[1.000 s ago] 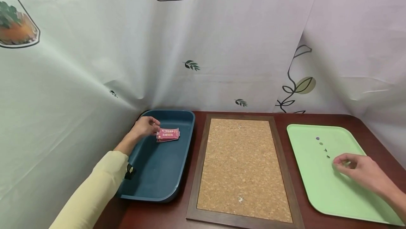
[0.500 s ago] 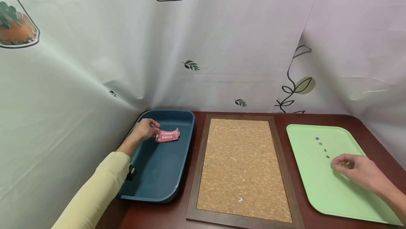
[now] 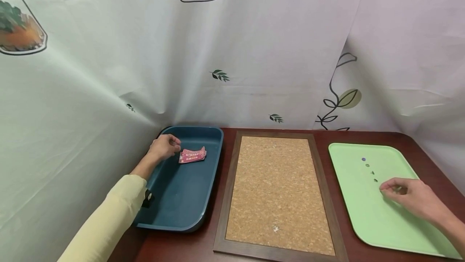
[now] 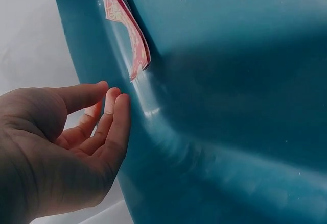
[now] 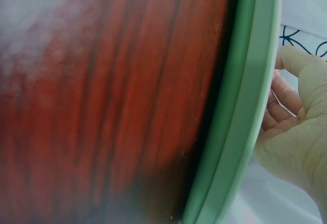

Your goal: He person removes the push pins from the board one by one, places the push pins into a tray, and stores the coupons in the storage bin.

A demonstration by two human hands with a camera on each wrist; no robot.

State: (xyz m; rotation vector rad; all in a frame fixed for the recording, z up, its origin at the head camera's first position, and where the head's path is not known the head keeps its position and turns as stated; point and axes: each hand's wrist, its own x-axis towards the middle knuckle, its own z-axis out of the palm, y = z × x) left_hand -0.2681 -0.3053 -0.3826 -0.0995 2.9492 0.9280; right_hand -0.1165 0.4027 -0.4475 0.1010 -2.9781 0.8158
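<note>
A small stack of pink printed coupons (image 3: 192, 155) lies in the dark blue tray (image 3: 181, 197). My left hand (image 3: 164, 146) hovers just left of it, a small gap away. In the left wrist view, the left hand (image 4: 76, 137) has its thumb and fingers loosely bent with nothing between them; the coupons (image 4: 132, 32) look bowed. Over the green tray (image 3: 392, 217), my right hand (image 3: 414, 195) holds thumb and index tip close together. It is near a row of tiny pieces (image 3: 372, 172), one purple. Whether it pinches something is unclear; the tray rim (image 5: 250, 101) hides its fingertips in the right wrist view.
A brown-framed cork board (image 3: 279, 193) lies between the trays, with a small whitish mark (image 3: 275, 229) near its front. A black object (image 3: 147, 198) sits at the blue tray's left side. Behind the dark red table (image 3: 174, 248) hangs a pale printed curtain (image 3: 254, 52).
My left hand has come off the coupons and drawn slightly left. The coupons have shifted and now lie bowed and at a slant. My right hand has barely moved.
</note>
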